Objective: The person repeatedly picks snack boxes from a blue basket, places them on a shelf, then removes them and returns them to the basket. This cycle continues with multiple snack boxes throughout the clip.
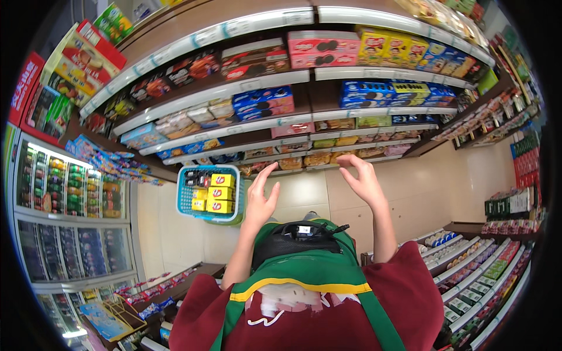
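My left hand point(261, 198) is raised in front of the snack shelves, its fingers apart and nothing in them. To its right, my right hand point(360, 180) is held up at about the same height, also unfilled, thumb and fingers spread. Both hands look apart from the goods. Nearest my left hand, on the floor, stands a blue plastic basket point(182, 206). Inside it are several yellow boxes point(220, 193) and some small dark packages point(198, 178). Beyond the hands, the lower shelves carry blue cookie packs point(367, 95) and bagged baked snacks point(317, 159).
Pink cookie boxes point(324, 49) and yellow boxes point(391, 49) line a higher shelf. At left stands a glass-fronted drinks cooler point(73, 181), with hanging blue snack packs point(114, 161) beside it. A low shelf unit point(477, 269) is behind me on the right. Pale tiled floor point(293, 190) lies between.
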Tool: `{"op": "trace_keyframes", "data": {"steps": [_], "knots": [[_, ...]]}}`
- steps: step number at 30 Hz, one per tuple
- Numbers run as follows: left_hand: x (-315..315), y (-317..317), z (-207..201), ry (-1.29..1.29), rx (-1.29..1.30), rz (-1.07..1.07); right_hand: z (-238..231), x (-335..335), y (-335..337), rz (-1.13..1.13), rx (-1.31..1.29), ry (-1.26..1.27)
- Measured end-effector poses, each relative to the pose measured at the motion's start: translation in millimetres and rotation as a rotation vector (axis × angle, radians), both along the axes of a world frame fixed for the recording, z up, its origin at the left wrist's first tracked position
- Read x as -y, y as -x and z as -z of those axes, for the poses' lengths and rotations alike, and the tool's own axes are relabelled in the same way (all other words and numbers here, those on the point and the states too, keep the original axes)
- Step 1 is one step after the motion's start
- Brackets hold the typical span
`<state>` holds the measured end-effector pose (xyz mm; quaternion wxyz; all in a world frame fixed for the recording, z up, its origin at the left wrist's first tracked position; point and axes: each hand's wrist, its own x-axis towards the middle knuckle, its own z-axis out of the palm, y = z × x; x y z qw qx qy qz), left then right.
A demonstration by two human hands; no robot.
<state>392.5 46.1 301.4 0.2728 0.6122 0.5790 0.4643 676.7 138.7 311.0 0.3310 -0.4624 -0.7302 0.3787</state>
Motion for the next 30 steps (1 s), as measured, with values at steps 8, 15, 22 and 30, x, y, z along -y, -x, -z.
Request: {"op": "trace_keyframes", "data": {"steps": [8, 15, 22, 30], "knots": [[-81.9, -26.4, -10.8, -0.077, 0.051, 0.102, 8.3, 8.8, -63.9, 0.246, -0.099, 0.058], [-172.6, -20.0, -23.5, -0.114, 0.229, 0.12, 5.7, -39.0, -55.6, 0.335, -0.272, -0.005], [-276.7, -2.8, -43.0, -0.159, 0.326, 0.082, -8.0, -158.8, -22.2, 0.329, -0.483, -0.122], [-349.8, 2.4, -60.6, -0.118, 0.107, -0.019, -8.1, -267.7, 11.3, 0.383, -0.544, -0.248]]}}
